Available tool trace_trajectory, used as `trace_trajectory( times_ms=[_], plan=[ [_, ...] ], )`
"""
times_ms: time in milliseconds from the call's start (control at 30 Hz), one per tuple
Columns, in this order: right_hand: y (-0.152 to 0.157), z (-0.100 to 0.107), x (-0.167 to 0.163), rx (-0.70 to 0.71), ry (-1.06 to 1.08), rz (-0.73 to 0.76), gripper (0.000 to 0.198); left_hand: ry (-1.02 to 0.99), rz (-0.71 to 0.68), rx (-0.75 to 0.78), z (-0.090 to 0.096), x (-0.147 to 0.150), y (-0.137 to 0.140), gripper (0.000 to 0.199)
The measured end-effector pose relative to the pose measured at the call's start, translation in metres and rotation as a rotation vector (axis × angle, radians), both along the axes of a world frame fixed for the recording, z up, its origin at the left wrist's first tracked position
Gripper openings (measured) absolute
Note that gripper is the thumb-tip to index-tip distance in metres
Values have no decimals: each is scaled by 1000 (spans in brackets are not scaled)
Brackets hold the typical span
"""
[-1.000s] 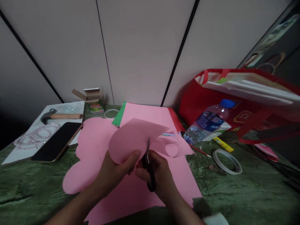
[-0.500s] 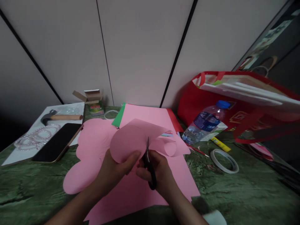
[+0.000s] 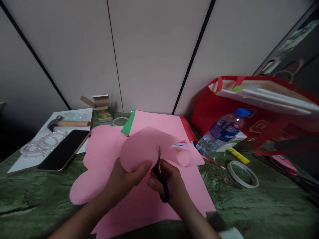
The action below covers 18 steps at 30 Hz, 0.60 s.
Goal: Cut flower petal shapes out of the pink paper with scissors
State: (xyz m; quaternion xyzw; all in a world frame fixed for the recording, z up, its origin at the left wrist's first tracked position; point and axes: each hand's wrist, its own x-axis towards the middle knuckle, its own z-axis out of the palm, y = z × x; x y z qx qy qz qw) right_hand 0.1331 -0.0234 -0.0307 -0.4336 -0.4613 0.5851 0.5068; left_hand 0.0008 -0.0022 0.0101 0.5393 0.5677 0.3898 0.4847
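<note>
Between both hands is a sheet of pink paper (image 3: 139, 151) with a rounded, partly cut outline. My left hand (image 3: 131, 176) pinches its lower edge, thumb on top. My right hand (image 3: 171, 181) is wrapped round black-handled scissors (image 3: 163, 186), whose blades point away from me and meet the paper at the curve's right side. A curled offcut strip of the sheet hangs to the right of the blades. Beneath lie larger pink sheets (image 3: 139, 212). Left of my left hand, several rounded pink cutouts (image 3: 89, 186) overlap on the table.
A phone (image 3: 63, 151), a hammer (image 3: 72, 123) and bead strings (image 3: 42, 144) lie at left, near a small open box (image 3: 103, 113). At right are a water bottle (image 3: 221, 131), a red bag (image 3: 206, 103), a tape roll (image 3: 243, 174) and a yellow tube (image 3: 238, 155).
The whole view has shifted slightly, so things appear a little further right. Both hands keep their hold, and the scissor blades look more closed on the paper.
</note>
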Motion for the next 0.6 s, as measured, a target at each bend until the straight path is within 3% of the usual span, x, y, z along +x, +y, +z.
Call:
trace_trajectory(
  times_ms=[600],
  plan=[
    [0,-4,0,3,33,5,24,78,1,19,-4,-2,4,28]
  ],
)
